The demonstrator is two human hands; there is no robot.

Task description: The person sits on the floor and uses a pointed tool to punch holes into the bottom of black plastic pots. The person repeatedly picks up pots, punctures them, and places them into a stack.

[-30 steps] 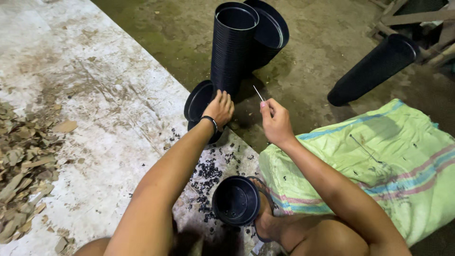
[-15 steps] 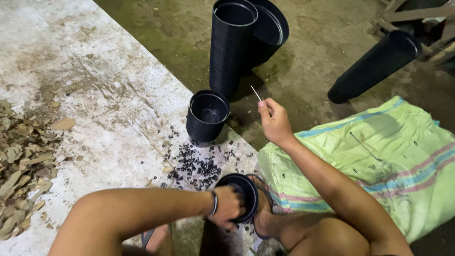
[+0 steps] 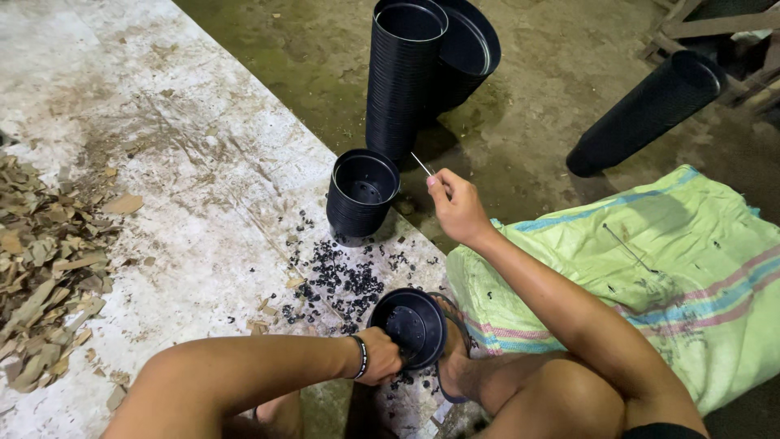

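— Okay, left hand?
— Fingers clamped on the rim of a black plastic pot, low by the sandalled foot.
— Right hand?
— Pinching a thin metal spike, raised beside a short pot stack on the concrete floor; black punched bits scattered between.
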